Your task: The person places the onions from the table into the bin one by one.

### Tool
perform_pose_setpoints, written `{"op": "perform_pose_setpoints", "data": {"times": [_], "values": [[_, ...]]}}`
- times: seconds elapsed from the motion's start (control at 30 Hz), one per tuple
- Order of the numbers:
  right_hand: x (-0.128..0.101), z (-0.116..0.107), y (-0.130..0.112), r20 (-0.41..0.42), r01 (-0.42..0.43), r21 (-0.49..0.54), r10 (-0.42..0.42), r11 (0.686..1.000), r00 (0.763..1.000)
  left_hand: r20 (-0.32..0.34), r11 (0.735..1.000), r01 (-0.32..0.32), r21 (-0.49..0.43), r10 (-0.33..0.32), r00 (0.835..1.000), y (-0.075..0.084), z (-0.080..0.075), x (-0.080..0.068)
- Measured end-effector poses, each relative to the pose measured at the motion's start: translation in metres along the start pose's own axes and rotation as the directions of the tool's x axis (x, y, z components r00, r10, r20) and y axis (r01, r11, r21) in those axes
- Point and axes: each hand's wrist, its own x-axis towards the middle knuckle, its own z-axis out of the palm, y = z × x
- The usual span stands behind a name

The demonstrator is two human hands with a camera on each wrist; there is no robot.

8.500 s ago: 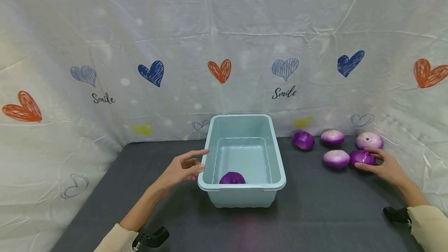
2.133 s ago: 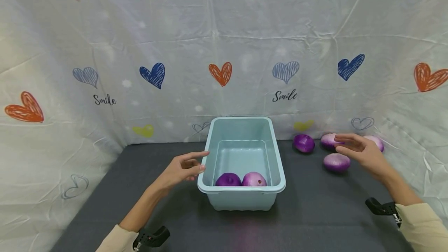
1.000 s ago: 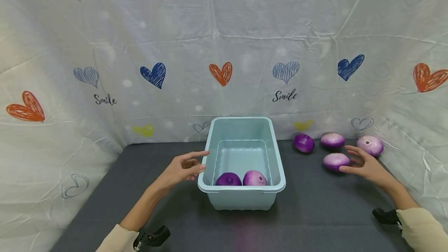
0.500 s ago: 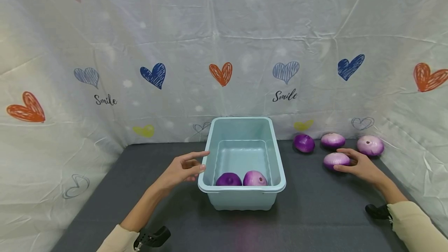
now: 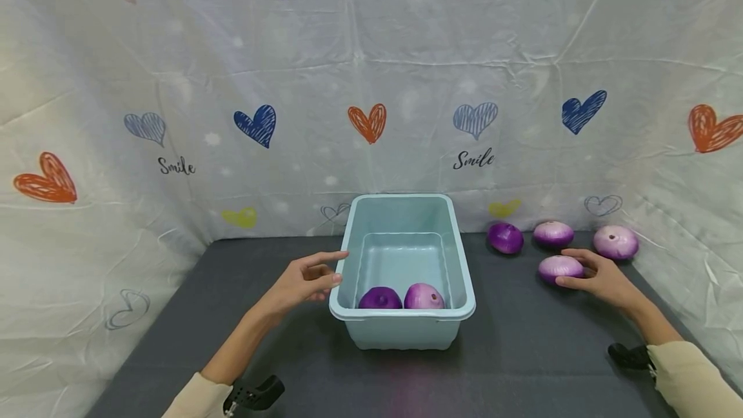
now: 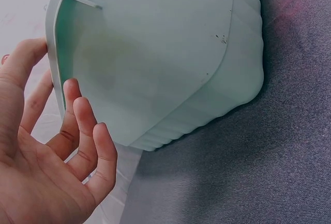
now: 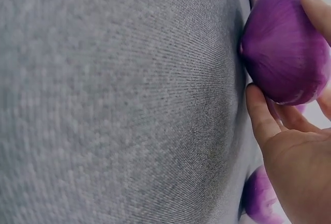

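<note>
Left hand at the tub rim, right hand on an onion.

My left hand [image 5: 302, 281] rests loosely spread against the pale blue tub [image 5: 402, 324] edge; bare grey mat [image 5: 522, 340] lies right of it, where my right hand [image 5: 600, 274] curls around the nearest onion [image 5: 558, 268].

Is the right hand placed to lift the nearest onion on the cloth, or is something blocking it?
Probably yes. The right hand already curls around the nearest onion, thumb and fingers on either side. The other onions lie apart from it, so nothing crowds the grasp.
</note>
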Motion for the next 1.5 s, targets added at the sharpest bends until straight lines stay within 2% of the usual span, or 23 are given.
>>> {"op": "perform_pose_setpoints", "data": {"times": [0.37, 0.73, 1.03, 1.23, 1.5], "values": [[-0.008, 0.000, -0.003, -0.057, 0.073, 0.091, -0.068, 0.993, 0.996, -0.011, 1.000, -0.002, 0.013, 0.002, 1.000, 0.000, 0.002, 0.001], [-0.014, 0.000, -0.012, -0.099, 0.084, 0.131, -0.072, 0.988, 0.993, -0.011, 1.000, -0.019, -0.020, 0.019, 1.000, -0.001, 0.003, 0.002], [-0.018, 0.001, -0.023, -0.087, 0.104, 0.165, -0.090, 0.981, 0.992, -0.010, 0.999, -0.021, -0.028, 0.021, 1.000, -0.002, 0.002, 0.003], [-0.017, 0.004, -0.032, -0.074, 0.131, 0.189, -0.119, 0.973, 0.990, -0.005, 0.999, 0.000, -0.037, 0.000, 1.000, -0.004, 0.000, 0.002], [-0.014, 0.011, -0.051, -0.035, 0.108, 0.247, -0.103, 0.963, 0.994, 0.003, 0.999, 0.005, -0.041, -0.005, 1.000, -0.004, -0.003, 0.003]]}}
